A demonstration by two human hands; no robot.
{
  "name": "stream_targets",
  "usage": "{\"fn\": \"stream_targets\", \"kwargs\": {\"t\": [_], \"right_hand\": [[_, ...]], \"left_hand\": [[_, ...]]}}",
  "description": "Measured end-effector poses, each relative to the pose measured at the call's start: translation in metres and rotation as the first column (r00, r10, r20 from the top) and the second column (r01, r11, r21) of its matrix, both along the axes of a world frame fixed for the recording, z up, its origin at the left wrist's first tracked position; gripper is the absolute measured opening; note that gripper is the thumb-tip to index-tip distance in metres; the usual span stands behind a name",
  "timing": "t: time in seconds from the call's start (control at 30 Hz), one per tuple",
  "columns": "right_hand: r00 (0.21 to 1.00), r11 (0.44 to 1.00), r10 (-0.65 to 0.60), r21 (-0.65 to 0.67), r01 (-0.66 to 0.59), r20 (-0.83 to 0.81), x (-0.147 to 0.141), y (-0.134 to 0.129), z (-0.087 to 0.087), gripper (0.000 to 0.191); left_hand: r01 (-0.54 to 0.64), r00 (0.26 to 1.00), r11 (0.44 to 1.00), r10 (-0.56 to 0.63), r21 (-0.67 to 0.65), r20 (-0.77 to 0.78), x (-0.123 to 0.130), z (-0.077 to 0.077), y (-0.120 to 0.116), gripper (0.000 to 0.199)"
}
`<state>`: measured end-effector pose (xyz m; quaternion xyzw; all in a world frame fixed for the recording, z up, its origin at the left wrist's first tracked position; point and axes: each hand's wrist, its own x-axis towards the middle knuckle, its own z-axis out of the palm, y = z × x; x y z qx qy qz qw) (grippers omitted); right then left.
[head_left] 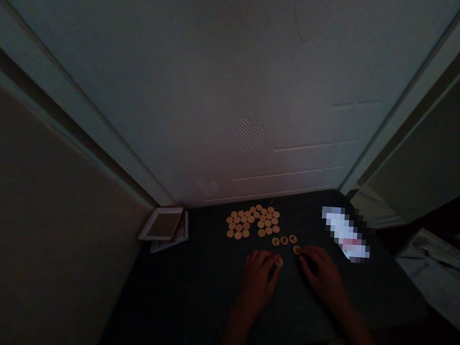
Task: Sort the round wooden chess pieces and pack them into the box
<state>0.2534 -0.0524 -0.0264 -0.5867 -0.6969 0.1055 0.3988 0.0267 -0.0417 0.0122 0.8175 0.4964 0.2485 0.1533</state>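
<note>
From the camera on your head: a dim scene, with a dark table whose far edge runs along a pale panel pressed with a striped heart.

Your left hand reaches in from the near edge, right of the table's middle. Its thumb and forefinger pinch a round wooden disc with a red mark; the other fingers are curled. Your right hand is beside it, nearer the table's right edge, its thumb and fingertip closed on another red-marked disc. You cannot tell here whether either disc is lifted or resting on the table.

Just beyond your hands, three discs with dark marks lie in a short slanting row. Farther off, near the middle of the far edge, many plain-looking discs sit close together — two groups joined at the far side, with a gap opening toward you.

At the far left corner, a flat white-framed slab lies on another flat item. Near the right edge, toward the far corner, is a bright object — blurred into squares. Past the right edge are pale papers.
</note>
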Motion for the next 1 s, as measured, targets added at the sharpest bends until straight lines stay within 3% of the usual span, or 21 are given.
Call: {"fn": "stream_targets", "kwargs": {"t": [0.33,0.53,1.0], "right_hand": [[0.998,0.999,0.039,0.003,-0.039,0.056,0.001,-0.002,-0.002,0.029],[0.996,0.999,0.042,0.002,-0.042,0.076,0.001,-0.001,-0.004,0.029],[0.996,0.999,0.049,-0.010,-0.048,0.077,0.000,-0.002,0.002,0.029]], "left_hand": [[-0.160,0.983,0.987,0.157,0.022,0.091,0.037,-0.014,0.006,0.016],[-0.098,0.994,0.993,0.095,0.064,0.052,0.039,-0.008,0.001,0.031],[-0.105,0.990,0.993,0.098,0.060,0.104,0.039,-0.016,0.002,0.029]]}}
